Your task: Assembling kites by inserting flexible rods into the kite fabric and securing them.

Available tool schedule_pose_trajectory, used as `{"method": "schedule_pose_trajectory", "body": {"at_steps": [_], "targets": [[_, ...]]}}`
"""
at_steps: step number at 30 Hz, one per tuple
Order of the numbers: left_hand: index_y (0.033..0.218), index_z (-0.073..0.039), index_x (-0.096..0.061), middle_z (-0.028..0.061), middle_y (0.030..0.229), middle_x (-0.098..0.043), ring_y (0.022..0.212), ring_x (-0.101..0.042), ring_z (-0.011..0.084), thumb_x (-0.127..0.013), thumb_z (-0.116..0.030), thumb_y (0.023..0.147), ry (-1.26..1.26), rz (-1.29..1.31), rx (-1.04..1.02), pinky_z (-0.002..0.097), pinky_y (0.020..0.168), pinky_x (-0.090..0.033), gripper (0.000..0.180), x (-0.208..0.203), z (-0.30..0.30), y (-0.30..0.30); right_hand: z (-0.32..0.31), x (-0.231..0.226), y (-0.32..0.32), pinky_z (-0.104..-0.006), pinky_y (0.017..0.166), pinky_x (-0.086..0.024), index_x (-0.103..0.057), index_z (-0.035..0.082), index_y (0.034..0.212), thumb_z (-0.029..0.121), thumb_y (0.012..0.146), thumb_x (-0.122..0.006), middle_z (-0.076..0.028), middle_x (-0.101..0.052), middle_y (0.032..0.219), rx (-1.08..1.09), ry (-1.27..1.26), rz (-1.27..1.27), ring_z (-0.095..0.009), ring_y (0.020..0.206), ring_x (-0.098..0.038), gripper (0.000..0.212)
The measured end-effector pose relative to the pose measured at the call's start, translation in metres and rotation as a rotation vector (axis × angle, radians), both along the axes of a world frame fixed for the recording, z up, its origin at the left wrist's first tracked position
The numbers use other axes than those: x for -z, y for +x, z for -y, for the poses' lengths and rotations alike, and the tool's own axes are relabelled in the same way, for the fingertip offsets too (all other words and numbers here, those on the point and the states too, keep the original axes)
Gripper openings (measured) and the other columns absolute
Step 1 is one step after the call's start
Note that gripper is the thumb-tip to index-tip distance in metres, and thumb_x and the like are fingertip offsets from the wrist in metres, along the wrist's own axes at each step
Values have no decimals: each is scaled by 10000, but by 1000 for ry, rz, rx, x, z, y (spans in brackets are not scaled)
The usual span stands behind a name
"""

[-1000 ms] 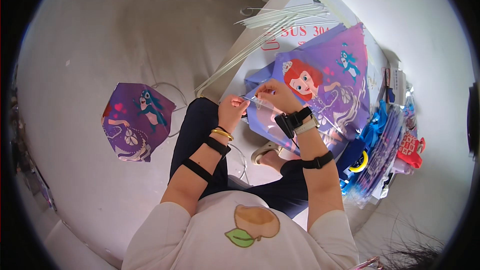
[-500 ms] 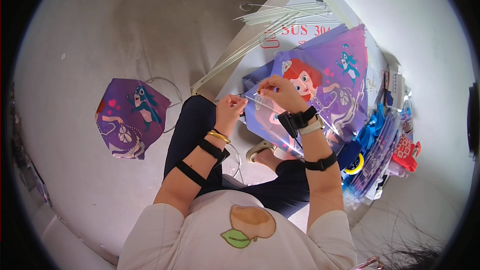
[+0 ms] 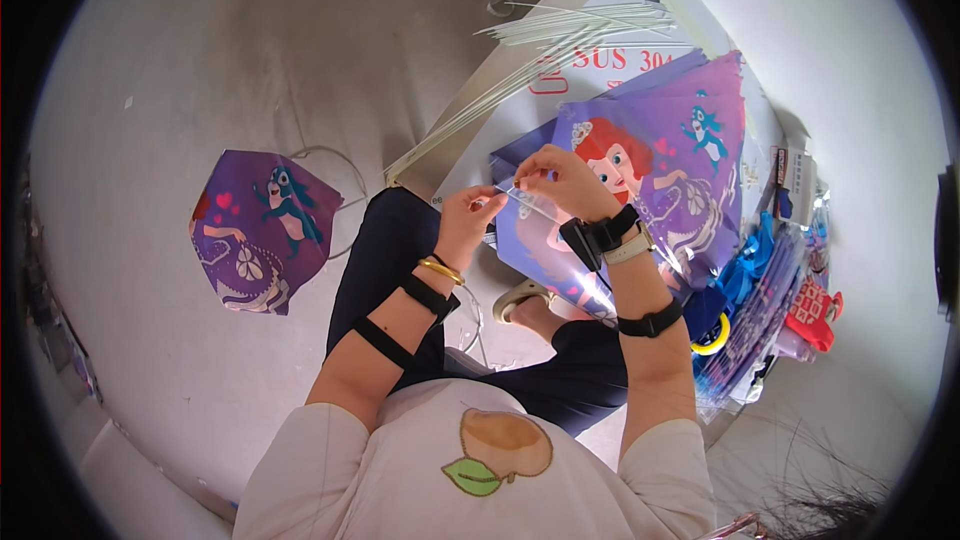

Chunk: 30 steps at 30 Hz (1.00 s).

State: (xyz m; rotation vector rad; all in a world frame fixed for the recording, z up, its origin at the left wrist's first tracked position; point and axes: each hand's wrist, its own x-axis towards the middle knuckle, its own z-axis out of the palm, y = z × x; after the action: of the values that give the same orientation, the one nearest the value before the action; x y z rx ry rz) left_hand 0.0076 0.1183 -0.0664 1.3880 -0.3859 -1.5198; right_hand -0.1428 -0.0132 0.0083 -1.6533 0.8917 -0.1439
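Observation:
My left hand (image 3: pixel 468 225) is closed in a pinch, thumb and index finger together on a thin white rod (image 3: pixel 537 206). Close beside it, the fingertips of my right hand (image 3: pixel 565 183) pinch at the rod's near end, where a small pale tip shows. The rod slants down to the right under my right palm, so part of it is hidden. Below both hands lies a stack of glossy purple printed sheets (image 3: pixel 706 195), showing a red-haired cartoon figure and a blue animal.
A bundle of thin pale rods (image 3: pixel 585 25) rests across a white box (image 3: pixel 540 125) with red print. On the floor at left lies another purple printed piece (image 3: pixel 265 235), near a looped wire (image 3: pixel 345 170). Blue and red packets (image 3: pixel 812 325) and a yellow ring (image 3: pixel 712 336) crowd the right.
My left hand has risen slightly, and its fingertips are now nearer to my right hand's. Both hands keep their pinch. The view has shifted a little.

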Motion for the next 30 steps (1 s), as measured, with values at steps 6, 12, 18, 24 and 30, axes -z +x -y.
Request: {"method": "schedule_pose_trajectory", "body": {"at_steps": [6,12,18,24,30], "targets": [[958,-11,-668,-20,787,-620,695,-534,51,-716,-121,858,-89,-123,10,208,627,-418,156,5,-2,0,7,5,5,-273,761,-389,-701,72,889,187,811,-706,-34,-510,849,-101,-8,-74,-151,839,-491,139],[960,-26,-657,-14,791,-628,693,-546,64,-720,-135,857,-35,-138,26,217,640,-439,162,-3,0,0,11,12,5,-283,759,-389,-702,76,884,204,793,-717,-39,-473,836,-137,-21,-104,-166,826,-472,157],[947,-30,-653,-12,784,-630,685,-551,68,-720,-144,856,-34,-160,31,222,643,-445,161,-5,1,0,11,16,5,-291,755,-394,-705,80,877,206,787,-715,-45,-474,830,-139,-18,-122,-173,826,-479,156],[969,-53,-658,-34,781,-623,685,-537,51,-722,-154,856,-51,-157,24,198,622,-408,166,-5,1,1,13,17,9,-300,745,-404,-706,78,874,206,787,-709,-52,-479,827,-157,-39,-138,-184,821,-492,155],[981,-46,-644,-30,818,-627,733,-548,43,-727,-123,853,-135,-153,-11,188,659,-416,170,-3,2,-4,13,24,10,-306,745,-410,-706,78,878,211,787,-711,-60,-487,824,-147,-49,-124,-189,820,-496,161]]}}
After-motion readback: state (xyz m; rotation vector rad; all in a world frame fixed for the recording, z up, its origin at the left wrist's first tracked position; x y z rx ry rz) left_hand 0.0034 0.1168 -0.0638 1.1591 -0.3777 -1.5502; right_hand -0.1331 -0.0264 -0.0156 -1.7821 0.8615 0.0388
